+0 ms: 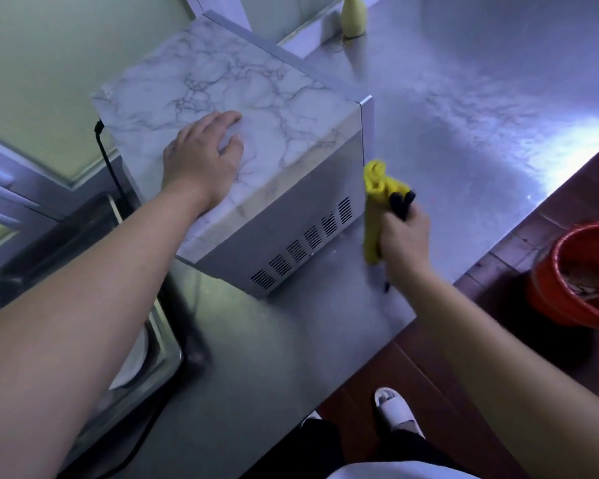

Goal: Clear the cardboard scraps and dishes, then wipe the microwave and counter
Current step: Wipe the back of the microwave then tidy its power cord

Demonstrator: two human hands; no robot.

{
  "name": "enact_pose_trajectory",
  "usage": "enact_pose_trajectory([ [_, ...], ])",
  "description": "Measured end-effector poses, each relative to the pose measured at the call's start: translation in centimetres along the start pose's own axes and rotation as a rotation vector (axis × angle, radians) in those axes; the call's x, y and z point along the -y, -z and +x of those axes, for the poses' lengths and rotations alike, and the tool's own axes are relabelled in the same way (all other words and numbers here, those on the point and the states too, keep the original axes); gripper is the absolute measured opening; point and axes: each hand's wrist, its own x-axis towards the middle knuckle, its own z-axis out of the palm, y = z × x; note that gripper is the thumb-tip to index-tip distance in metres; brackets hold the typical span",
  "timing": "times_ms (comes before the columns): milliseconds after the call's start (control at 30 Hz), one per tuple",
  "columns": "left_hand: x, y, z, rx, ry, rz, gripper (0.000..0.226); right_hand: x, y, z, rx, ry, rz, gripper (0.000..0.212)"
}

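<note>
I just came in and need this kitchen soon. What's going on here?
A person is wiping down the microwave on the steel counter. Their left hand rests flat on its marbled top, while the right hand grips a yellow cloth right at its front corner. A red bucket on the floor holds what look like scraps, and a white plate lies in the sink.

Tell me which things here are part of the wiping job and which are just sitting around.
In the job: microwave, counter, yellow cloth gripped by the right hand, left hand resting on the microwave, red bucket, apparently holding scraps.
Lying about: pale yellow bottle at the back, black power cord.
</note>
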Motion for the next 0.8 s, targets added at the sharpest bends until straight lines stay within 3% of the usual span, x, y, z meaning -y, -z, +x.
enact_pose_trajectory([
  [67, 0.0, 0.0, 0.1, -0.007, -0.003, -0.002, 0.048, 1.2, -0.5, 3.2, -0.1, 0.067, -0.008, 0.018],
  [133, 0.1, 0.0, 0.1, -0.009, 0.0, -0.005, 0.047, 1.3, -1.9, 4.7, -0.124, 0.09, 0.007, 0.012],
  [300, 0.1, -0.1, 0.1, -0.017, -0.009, 0.005, 0.048, -3.0, -6.5, 0.9, -0.229, 0.018, -0.026, 0.006],
  [400, 0.1, -0.1, 0.2, -0.015, -0.006, 0.009, 0.049, -7.2, -8.6, -6.1, -0.061, -0.004, -0.064, 0.025],
  [533, 0.1, 0.0, 0.2, -0.014, -0.002, 0.005, 0.049, -10.7, -10.2, -14.0, 0.229, -0.06, -0.125, 0.023],
  [600, 0.1, 0.0, 0.1, -0.009, 0.0, 0.004, 0.049, -11.3, -10.1, -15.2, 0.353, -0.095, -0.141, 0.031],
  [733, -0.2, 0.1, 0.0, -0.006, -0.004, -0.013, 0.047, -10.9, -8.9, -14.8, 0.657, -0.155, -0.283, 0.017],
  [800, 0.0, 0.2, 0.0, -0.01, -0.007, -0.015, 0.047, -9.7, -7.7, -14.2, 0.646, -0.166, -0.23, 0.023],
])
